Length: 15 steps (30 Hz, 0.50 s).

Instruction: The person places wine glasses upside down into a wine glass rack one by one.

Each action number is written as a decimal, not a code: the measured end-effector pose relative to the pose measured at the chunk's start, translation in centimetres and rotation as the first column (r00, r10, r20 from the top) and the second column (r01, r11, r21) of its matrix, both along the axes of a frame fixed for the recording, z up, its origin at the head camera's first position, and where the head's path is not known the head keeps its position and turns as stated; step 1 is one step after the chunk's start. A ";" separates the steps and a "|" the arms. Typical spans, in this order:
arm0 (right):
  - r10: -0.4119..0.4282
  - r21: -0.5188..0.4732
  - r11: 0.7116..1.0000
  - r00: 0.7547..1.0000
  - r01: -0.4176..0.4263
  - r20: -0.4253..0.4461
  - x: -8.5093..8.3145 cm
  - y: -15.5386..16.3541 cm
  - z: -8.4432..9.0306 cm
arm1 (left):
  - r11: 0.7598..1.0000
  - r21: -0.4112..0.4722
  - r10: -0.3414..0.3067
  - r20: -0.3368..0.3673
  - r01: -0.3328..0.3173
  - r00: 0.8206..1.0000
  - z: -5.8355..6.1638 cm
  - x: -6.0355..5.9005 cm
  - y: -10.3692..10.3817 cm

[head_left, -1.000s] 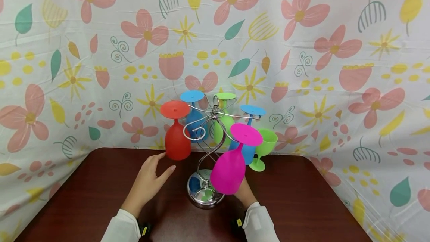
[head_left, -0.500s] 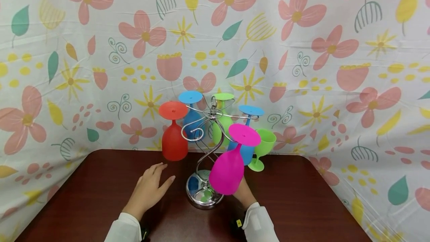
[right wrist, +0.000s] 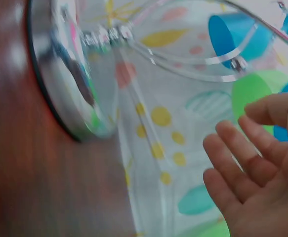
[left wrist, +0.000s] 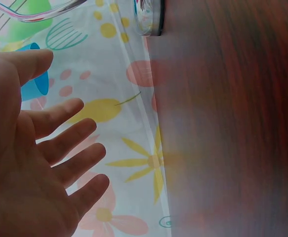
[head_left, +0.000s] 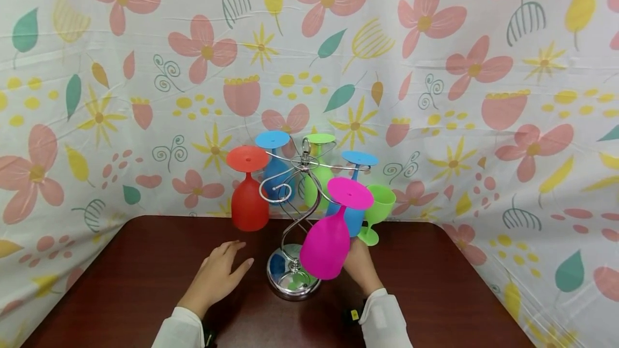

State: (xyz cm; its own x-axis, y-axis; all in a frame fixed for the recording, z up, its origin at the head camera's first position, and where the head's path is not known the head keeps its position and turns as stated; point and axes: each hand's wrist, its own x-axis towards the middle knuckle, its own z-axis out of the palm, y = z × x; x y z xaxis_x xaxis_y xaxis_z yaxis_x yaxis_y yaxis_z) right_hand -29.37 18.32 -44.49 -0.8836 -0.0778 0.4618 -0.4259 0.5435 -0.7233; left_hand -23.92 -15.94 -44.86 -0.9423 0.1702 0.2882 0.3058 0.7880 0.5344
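— Two hands, what's each grip doing?
— Left hand and right hand are loose, holding nothing, flanking the rack on the worktop.
— Risk?
— Bumping the pink goblet could unhook it.

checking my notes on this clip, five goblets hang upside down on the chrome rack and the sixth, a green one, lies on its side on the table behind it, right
Not quite. The green goblet off the rack stands upright on its foot on the table, behind the pink goblet; the head view shows this. The rest holds: five goblets hang upside down on the chrome rack.
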 end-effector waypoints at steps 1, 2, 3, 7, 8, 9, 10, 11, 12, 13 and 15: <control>-0.038 -0.024 0.999 0.999 0.039 0.018 0.0 0.3 0.3 | 1.000 0.000 -0.004 0.004 0.004 1.000 -0.1 0.0 0.0; -0.076 -0.047 0.996 0.996 0.078 0.037 0.0 0.5 0.5 | 1.000 0.000 -0.009 0.010 0.009 1.000 -0.1 0.0 0.0; -0.109 -0.052 0.993 0.994 0.110 0.029 0.0 0.8 0.6 | 1.000 0.003 -0.016 0.015 0.016 1.000 -0.2 -0.1 0.0; -0.180 -0.022 0.984 0.982 0.179 -0.053 0.0 1.8 0.6 | 0.999 0.006 -0.037 0.042 0.037 0.998 -0.5 -0.1 0.1; -0.184 -0.011 0.983 0.982 0.184 -0.049 0.0 2.0 0.4 | 0.999 0.003 -0.042 0.048 0.042 0.998 -0.6 -0.1 0.1; -0.183 -0.002 0.983 0.982 0.183 -0.052 -0.1 2.3 0.3 | 0.999 0.001 -0.045 0.054 0.045 0.998 -0.7 -0.1 0.1; -0.187 0.011 0.982 0.981 0.188 -0.060 -0.2 2.5 0.3 | 0.999 -0.003 -0.046 0.062 0.047 0.997 -0.8 -0.1 0.1; -0.191 0.026 0.981 0.979 0.193 -0.069 -0.4 2.8 0.2 | 0.999 -0.002 -0.050 0.065 0.050 0.997 -0.9 -0.2 0.1; -0.193 0.035 0.980 0.977 0.197 -0.085 -0.6 3.1 0.3 | 0.999 -0.001 -0.053 0.067 0.053 0.996 -1.0 -0.2 0.1; -0.200 0.048 0.977 0.974 0.206 -0.106 -0.8 3.4 0.4 | 0.998 0.001 -0.055 0.070 0.055 0.996 -1.1 -0.3 0.1; -0.214 0.069 0.971 0.963 0.228 -0.165 -1.4 4.1 0.6 | 0.998 0.003 -0.059 0.072 0.059 0.996 -1.2 -0.4 0.1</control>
